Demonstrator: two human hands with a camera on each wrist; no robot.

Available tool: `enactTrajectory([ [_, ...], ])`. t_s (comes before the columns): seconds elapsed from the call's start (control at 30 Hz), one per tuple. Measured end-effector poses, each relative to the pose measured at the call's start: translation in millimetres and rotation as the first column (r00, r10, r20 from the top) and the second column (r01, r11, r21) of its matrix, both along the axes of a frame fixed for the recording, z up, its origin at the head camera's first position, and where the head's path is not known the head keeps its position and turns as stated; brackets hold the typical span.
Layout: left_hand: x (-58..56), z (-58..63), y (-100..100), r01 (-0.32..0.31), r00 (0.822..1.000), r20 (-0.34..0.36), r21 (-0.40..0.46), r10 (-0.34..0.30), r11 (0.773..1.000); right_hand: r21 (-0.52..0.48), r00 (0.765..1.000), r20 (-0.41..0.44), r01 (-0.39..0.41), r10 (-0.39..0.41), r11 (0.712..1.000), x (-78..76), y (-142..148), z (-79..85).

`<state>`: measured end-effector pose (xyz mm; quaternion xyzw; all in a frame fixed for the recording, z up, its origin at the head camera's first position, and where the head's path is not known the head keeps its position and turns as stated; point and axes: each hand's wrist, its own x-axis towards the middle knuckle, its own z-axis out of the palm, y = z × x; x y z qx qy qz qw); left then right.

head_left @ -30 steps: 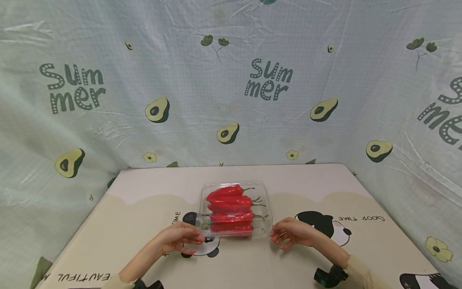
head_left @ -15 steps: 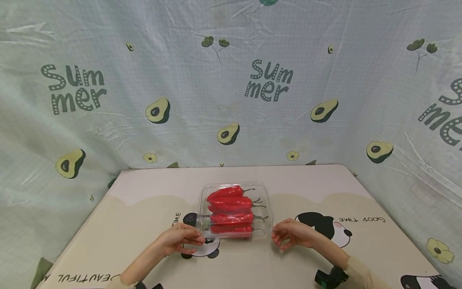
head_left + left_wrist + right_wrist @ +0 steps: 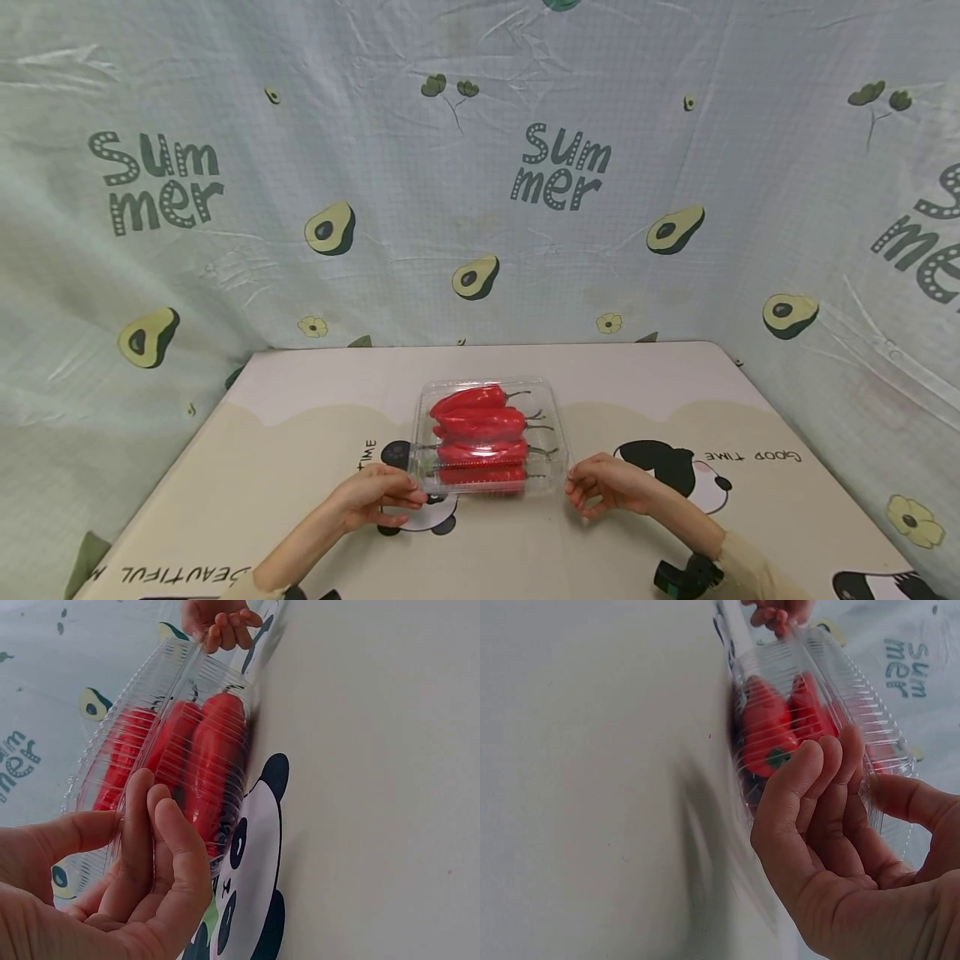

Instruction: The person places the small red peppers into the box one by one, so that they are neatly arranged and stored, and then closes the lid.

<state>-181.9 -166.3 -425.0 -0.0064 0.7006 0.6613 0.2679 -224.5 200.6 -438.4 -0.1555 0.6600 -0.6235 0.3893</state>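
Observation:
A clear plastic clamshell box (image 3: 546, 483) with a ribbed wall lies at the middle of the table, its lid down. Several long red peppers (image 3: 482, 423) with thin stems show through the plastic, lying side by side. At the near left corner my left hand (image 3: 378, 493) pinches the box's rim between thumb and fingertips. My right hand (image 3: 607, 486) pinches the rim at the near right corner in the same way. In the left wrist view, the thumb and fingers (image 3: 135, 832) meet on the rim from both sides. The right wrist view shows the matching grip, with the fingers (image 3: 832, 795) below the rim.
The table (image 3: 480, 558) wears a beige cover printed with panda faces (image 3: 660, 463) and lettering. A pale curtain (image 3: 405, 200) with avocado prints closes off the back and both sides. A dark wrist camera (image 3: 686, 575) sits on the right wrist.

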Motion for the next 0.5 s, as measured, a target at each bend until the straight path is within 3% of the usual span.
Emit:
enactTrajectory([
  [0.5,0.5,-0.1,-0.3,0.011,1.0,0.001,0.018,-0.011,1.0,0.015,1.0,-0.029,0.003,-0.002,1.0,-1.8,0.4,-1.7],
])
